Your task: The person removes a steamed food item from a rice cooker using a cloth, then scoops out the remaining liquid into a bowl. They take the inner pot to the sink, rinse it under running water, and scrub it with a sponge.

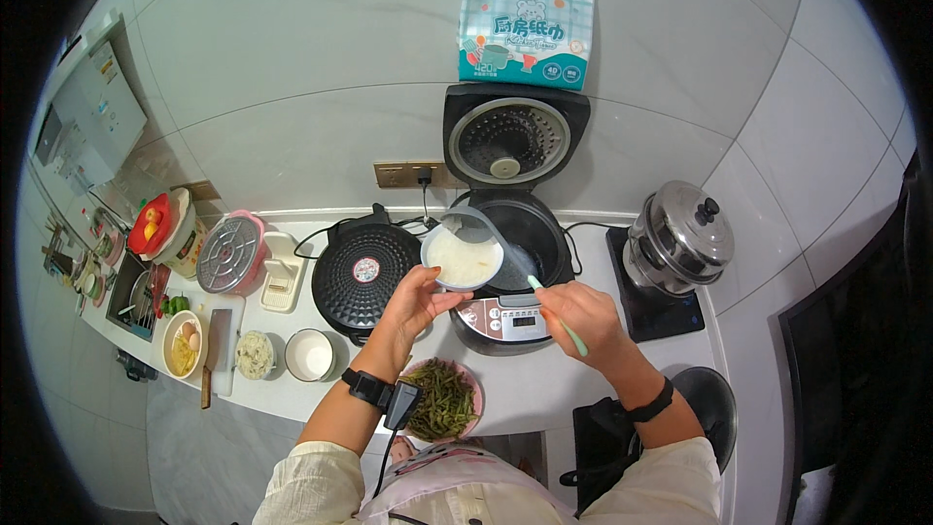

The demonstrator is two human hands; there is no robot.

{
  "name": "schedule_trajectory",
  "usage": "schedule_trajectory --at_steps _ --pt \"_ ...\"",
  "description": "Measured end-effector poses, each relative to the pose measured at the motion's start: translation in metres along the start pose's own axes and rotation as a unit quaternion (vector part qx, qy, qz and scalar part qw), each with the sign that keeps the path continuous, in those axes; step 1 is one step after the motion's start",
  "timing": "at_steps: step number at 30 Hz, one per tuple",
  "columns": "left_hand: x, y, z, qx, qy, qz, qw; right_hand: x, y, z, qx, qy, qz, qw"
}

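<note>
My left hand (423,299) holds a white bowl (466,262) of pale, porridge-like food by its lower edge, beside the inner pot of the rice cooker (503,321). In my right hand (583,317) is the green handle of a ladle (470,222); its grey translucent head is tilted at the bowl's upper rim. The cooker's lid (510,138) stands raised against the wall, and its inner pot (536,240) is partly hidden by the ladle and bowl. A pink plate of green beans (441,401) lies below the cooker.
Left of the cooker sits a black round electric pan (366,270). A steel steamer pot (678,233) stands on a black hob at right. Further left are a white cup (310,355), a bowl of shredded food (255,355), a knife on a cutting board (217,343) and a bowl with eggs (185,344).
</note>
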State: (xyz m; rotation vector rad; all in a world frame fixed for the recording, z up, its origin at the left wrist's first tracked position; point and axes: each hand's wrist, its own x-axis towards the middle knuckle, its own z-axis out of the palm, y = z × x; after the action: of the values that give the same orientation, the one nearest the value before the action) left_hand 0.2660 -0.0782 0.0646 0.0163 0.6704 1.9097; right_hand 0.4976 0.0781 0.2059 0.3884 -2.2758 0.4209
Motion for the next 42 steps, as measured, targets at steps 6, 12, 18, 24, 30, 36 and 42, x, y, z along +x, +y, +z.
schedule_trajectory --at_steps 6,12,18,24,30,36,42 --pt "-0.006 0.005 -0.004 0.018 0.004 0.029 0.999 -0.011 0.021 0.007 0.317 0.202 0.403 0.834" --pt "-0.019 0.010 0.004 0.055 0.030 0.062 0.996 -0.030 0.088 0.013 0.417 0.297 0.501 0.698" --pt "-0.016 0.016 -0.006 0.032 0.031 0.052 0.998 -0.054 0.119 0.058 0.135 0.077 0.443 0.883" --pt "-0.014 0.021 -0.013 0.035 0.040 0.050 0.997 -0.060 0.127 0.081 -0.106 -0.084 0.254 0.958" --pt "-0.017 0.023 -0.012 0.073 0.053 0.071 0.993 -0.065 0.148 0.076 0.055 0.002 0.511 0.858" --pt "-0.018 0.021 -0.010 0.058 0.063 0.062 0.994 -0.093 0.166 0.079 0.304 0.135 0.673 0.660" --pt "-0.018 0.022 -0.015 0.078 0.048 0.073 0.993 -0.091 0.165 0.063 0.361 0.183 0.619 0.673"
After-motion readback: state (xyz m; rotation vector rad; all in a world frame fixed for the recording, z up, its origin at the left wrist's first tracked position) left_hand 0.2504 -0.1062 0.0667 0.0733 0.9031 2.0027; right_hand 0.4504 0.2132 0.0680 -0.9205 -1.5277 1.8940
